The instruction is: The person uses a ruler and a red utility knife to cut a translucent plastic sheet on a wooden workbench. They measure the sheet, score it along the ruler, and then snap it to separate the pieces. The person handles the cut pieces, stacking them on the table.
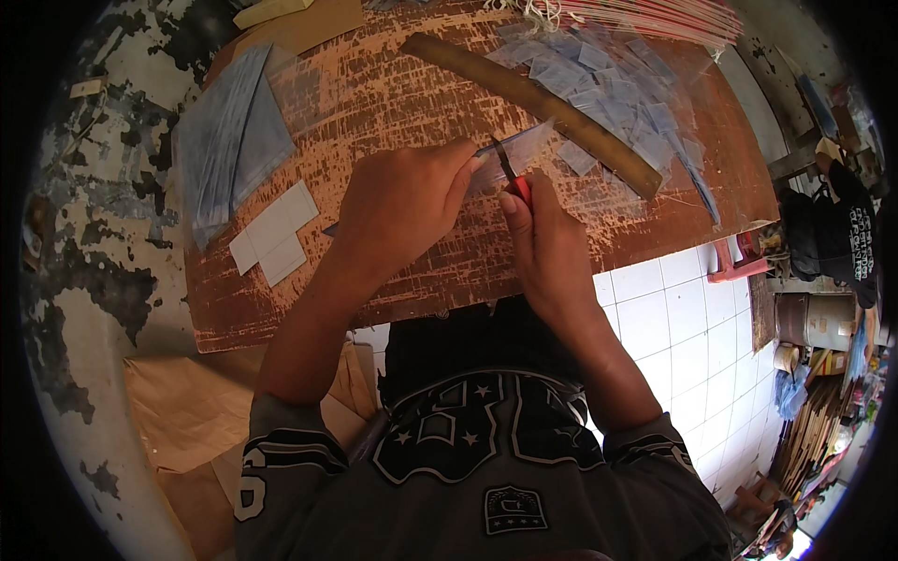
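My right hand (550,238) is closed round the red handle of a knife (506,161), its narrow dark blade pointing up and away. Beside it, my left hand (404,198) pinches a clear plastic sheet (528,147) between thumb and fingers. The blade lies against this sheet, close to the left thumb. Beyond both hands, a worn brown ruler-like strip (533,103) slants across the table. Many small cut plastic pieces (608,79) are heaped past it on the right. At far left lies a stack of long clear plastic sheets (224,140).
The scratched wooden table (374,93) has white card pieces (277,233) by my left forearm. Thin red-and-white sticks (645,19) lie at its far right edge. Brown paper (192,411) sits below on the left; a pink stool (736,262) stands on the tiled floor.
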A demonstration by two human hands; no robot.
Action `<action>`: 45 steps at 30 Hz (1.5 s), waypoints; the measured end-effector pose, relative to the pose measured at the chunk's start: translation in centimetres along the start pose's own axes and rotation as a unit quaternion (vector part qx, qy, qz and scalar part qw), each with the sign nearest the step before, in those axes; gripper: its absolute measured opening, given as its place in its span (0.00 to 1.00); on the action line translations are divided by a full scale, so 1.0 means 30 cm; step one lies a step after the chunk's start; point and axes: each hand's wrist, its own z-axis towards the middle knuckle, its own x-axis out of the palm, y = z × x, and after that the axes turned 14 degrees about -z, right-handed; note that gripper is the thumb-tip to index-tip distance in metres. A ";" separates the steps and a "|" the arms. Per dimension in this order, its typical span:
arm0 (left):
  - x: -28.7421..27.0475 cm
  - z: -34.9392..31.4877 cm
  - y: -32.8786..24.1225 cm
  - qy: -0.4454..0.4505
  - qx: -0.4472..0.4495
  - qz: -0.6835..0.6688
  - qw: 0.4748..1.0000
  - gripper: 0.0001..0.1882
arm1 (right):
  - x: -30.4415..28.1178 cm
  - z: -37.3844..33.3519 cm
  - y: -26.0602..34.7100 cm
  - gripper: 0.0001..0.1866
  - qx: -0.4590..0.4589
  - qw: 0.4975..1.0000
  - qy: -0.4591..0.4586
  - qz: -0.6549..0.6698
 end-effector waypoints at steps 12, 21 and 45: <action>0.000 -0.003 -0.016 -0.013 -0.008 0.007 1.000 0.09 | 0.002 -0.006 0.004 0.15 0.016 1.000 0.013 0.017; -0.004 0.001 -0.014 0.000 0.006 0.001 1.000 0.08 | -0.003 -0.003 0.007 0.13 0.004 1.000 0.002 -0.005; 0.004 0.005 0.011 -0.015 0.086 0.032 0.996 0.03 | 0.011 0.018 0.019 0.13 -0.008 0.996 0.015 -0.092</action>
